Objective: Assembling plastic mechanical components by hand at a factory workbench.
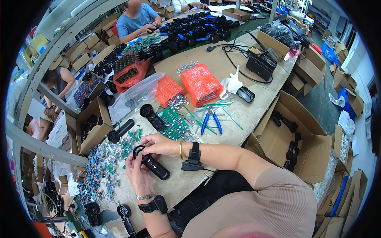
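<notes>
Both my hands work at a black plastic handle-shaped housing (157, 167) with a round, ring-like head. My left hand (137, 171) is closed on the head's near left side. From the right, my right hand (158, 145) has its fingers pinched at the top of the ring; anything small between those fingertips is hidden. The handle end points toward me over the table. Just beyond lie another black housing with a round opening (152, 117) and a black handle piece (121, 131). Green circuit boards with wired parts (173, 123) lie beside them.
Blue-handled cutters (211, 121) lie on the right. Small wired parts (99, 170) cover the table's left. Red bubble-wrap bundles (201, 84), a white glove (231, 84) and a black box-shaped device (261, 65) stand farther back. Cardboard boxes (305, 158) flank the table. A co-worker (137, 22) sits across.
</notes>
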The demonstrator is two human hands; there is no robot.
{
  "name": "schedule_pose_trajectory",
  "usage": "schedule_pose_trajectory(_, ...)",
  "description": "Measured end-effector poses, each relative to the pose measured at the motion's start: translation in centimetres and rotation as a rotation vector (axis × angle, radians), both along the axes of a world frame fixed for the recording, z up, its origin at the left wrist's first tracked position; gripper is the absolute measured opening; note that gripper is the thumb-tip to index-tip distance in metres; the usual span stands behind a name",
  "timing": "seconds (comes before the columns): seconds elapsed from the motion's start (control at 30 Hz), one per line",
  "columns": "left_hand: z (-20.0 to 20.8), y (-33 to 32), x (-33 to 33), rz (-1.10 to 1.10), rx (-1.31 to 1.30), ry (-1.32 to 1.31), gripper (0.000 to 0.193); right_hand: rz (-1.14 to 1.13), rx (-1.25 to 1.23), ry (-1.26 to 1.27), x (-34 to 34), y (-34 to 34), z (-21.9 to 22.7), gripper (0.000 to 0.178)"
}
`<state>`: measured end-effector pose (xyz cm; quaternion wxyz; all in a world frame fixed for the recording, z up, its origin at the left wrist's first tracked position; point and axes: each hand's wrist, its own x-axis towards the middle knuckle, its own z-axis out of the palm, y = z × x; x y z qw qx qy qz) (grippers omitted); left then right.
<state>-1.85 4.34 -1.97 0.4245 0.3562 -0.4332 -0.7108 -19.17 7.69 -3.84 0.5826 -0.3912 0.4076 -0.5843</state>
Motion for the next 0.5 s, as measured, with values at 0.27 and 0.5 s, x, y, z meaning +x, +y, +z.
schedule_pose_trajectory(0.27, -0.44, -0.49, 0.28, -0.028, -0.001, 0.025, 0.024, -0.008, 0.014, 0.022, 0.15, -0.02, 0.03, 0.042)
schedule_pose_trajectory(0.5, -0.48, -0.46, 0.42, -0.026, 0.012, -0.007, 0.025, -0.007, 0.017, 0.016, 0.28, -0.06, -0.27, 0.041)
